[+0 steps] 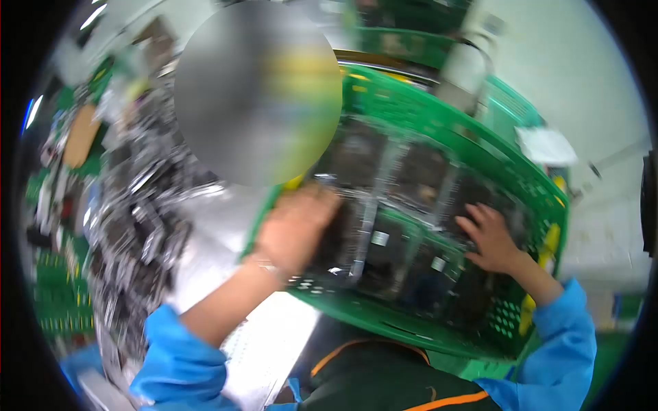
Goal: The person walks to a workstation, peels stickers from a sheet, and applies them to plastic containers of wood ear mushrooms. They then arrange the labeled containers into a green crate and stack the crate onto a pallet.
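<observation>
A green plastic basket (404,333) holds several clear packs with dark contents, laid in rows. My left hand (299,222) lies over the basket's left side, on a dark pack (336,240); its fingertips are blurred, and whether they grip the pack is unclear. On the right, my right hand (492,240) rests with fingers spread on the packs near a dark pack (473,198). Two packs in the lower row, one of them the middle pack (387,257), carry small white labels.
A large heap of similar clear packs (140,233) covers the left of the white table (205,257). Behind the basket stand another green basket (404,44) and a white bag (546,145). More green crates (62,294) are at the far left. A blurred disc hides the upper middle.
</observation>
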The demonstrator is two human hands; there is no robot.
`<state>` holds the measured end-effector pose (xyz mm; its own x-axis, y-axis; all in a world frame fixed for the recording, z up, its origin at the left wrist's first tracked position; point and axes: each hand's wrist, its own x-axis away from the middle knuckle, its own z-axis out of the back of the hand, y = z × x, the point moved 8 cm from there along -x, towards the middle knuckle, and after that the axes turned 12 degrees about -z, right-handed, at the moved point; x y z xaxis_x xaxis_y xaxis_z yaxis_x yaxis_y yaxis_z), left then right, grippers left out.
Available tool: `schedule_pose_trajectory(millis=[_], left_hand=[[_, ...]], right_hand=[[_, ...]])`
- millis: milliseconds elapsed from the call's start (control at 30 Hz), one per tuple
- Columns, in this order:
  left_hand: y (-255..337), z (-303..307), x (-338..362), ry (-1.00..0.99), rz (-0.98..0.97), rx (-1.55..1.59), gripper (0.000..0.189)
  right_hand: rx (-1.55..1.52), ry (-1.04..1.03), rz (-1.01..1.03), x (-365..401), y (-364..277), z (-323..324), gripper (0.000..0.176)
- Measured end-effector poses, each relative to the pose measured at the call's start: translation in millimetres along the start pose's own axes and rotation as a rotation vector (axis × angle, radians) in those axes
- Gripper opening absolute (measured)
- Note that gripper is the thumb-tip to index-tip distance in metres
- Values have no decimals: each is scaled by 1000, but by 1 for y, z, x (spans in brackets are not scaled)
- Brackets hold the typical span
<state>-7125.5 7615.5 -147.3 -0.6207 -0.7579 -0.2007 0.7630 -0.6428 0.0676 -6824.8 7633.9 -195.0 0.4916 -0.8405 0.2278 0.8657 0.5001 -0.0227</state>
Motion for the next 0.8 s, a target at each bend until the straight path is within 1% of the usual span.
schedule_pose_trajectory(millis=[33,67,100,133,167,200,233,300,333,367,400,433,467,500,533,567,600,633,667,700,767,800], left_hand=[[-2,-24,14,-263,138,-77,37],[-10,-67,34,-678,259,35,28],[-16,-79,42,-615,309,279,21],[-22,-74,39,-461,210,332,21],[-20,-51,34,-354,169,476,24],[-17,-3,39,-66,199,718,25],[-18,30,54,118,178,754,28],[-42,76,111,379,230,739,30],[-69,83,149,431,358,582,34],[-99,82,198,477,475,426,37],[-136,81,250,466,573,173,45],[-173,87,305,367,663,-55,51],[-205,100,365,392,883,-176,52],[-240,109,430,506,1054,-326,51],[-276,121,487,573,1190,-342,55],[-302,131,533,630,1399,-253,65],[-320,134,561,636,1553,-231,78],[-338,125,581,703,1628,-108,86],[-353,106,583,524,1672,103,86],[-355,86,578,337,1693,317,85],[-345,78,563,528,1558,306,74],[-337,73,550,599,1463,320,62]], right_hand=[[21,45,-75,-4,4,4,80],[32,93,-146,-9,4,11,80],[-71,21,-178,-14,-6,25,76],[-234,5,-160,-23,-25,44,71],[-238,27,-92,-41,-56,73,71],[-353,50,28,-56,-99,107,67],[-467,60,141,-70,-142,134,64],[-873,-112,199,-109,-220,161,55],[-1017,-231,261,-129,-266,169,47],[-1133,-353,337,-152,-313,168,43],[-1166,-478,352,-178,-361,157,43],[-1137,-601,283,-204,-405,135,43],[-1101,-723,201,-226,-448,108,44],[-968,-793,141,-246,-486,81,49],[-870,-798,87,-275,-518,41,56],[-850,-798,59,-295,-551,20,58],[-819,-794,39,-314,-581,-3,61],[-849,-740,31,-330,-611,-15,66],[-812,-761,21,-343,-635,-29,69],[-765,-761,24,-353,-655,-39,69],[-582,-461,78,-368,-672,-49,69],[-588,-395,75,-368,-667,-50,71]])
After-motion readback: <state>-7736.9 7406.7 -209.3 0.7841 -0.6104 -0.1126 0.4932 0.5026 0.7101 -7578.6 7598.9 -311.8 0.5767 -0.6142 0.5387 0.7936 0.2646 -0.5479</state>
